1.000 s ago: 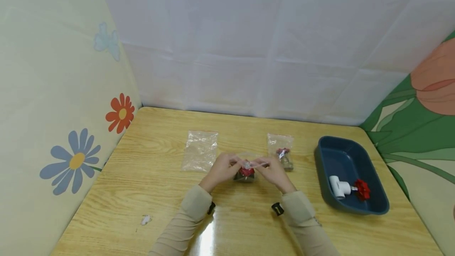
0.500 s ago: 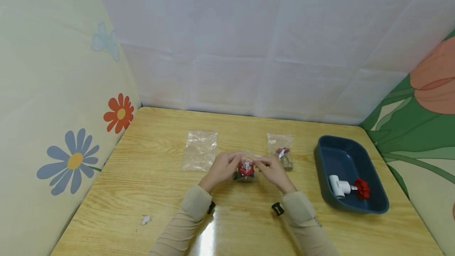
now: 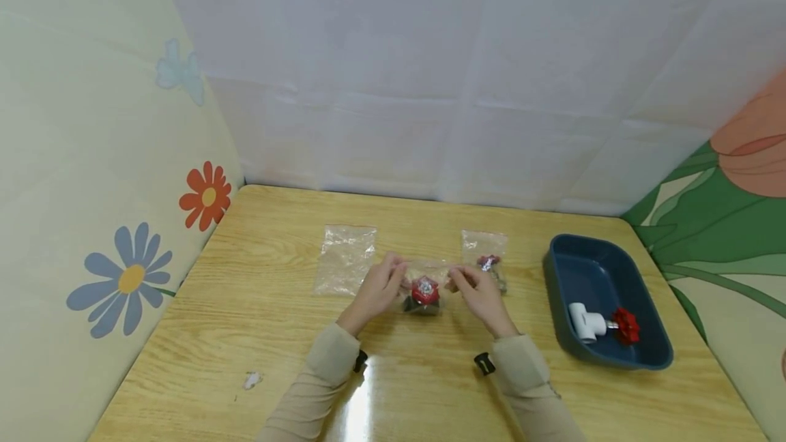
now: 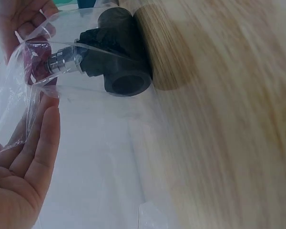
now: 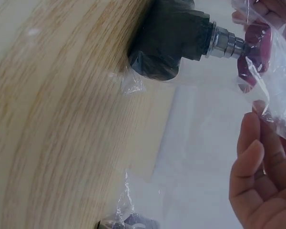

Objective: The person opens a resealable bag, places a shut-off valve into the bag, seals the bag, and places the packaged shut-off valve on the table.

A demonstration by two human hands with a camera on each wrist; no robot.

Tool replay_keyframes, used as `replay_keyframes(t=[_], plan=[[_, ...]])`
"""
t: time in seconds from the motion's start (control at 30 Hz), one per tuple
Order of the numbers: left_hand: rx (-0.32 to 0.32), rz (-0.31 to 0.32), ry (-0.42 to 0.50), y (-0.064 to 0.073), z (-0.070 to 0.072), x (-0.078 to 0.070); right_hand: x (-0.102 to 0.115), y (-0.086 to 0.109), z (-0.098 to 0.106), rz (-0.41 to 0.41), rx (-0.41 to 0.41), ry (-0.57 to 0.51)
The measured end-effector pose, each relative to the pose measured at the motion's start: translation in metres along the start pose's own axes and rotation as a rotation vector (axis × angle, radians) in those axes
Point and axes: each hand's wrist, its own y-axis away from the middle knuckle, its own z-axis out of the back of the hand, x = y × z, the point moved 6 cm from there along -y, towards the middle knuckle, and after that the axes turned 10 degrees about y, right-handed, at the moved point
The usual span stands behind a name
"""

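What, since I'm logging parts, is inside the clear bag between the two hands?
A dark T-shaped fitting with a metal stem and red handle shows through the bag. The fitting's underside, facing the table, is hidden.

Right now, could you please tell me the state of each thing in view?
Middle bag: held up, seal unclear
Dark valve: upright inside middle bag
Left bag: flat, apparently empty
Right bag: lying down, second valve inside
Blue tray: open, white valve inside
White valve: lying sideways
Left hand: holding middle bag
Right hand: holding middle bag
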Motion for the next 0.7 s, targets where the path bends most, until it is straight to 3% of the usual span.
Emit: replay_keyframes(t=[0.1, 0.3, 0.5, 0.7], plan=[[0.013, -0.009, 0.042, 0.001, 0.0, 0.001, 0.002, 0.001, 0.003, -0.004, -0.015, -0.024], [0.029, -0.021, 0.066, 0.001, 0.0, 0.001, 0.034, 0.01, 0.015, 0.077, -0.051, -0.009], [0.055, -0.01, 0.007, 0.001, 0.004, -0.001, 0.044, 0.013, 0.02, 0.121, -0.122, 0.012], [0.032, -0.093, -0.076, 0.003, 0.011, -0.007, 0.044, 0.014, 0.022, 0.204, -0.177, -0.002]])
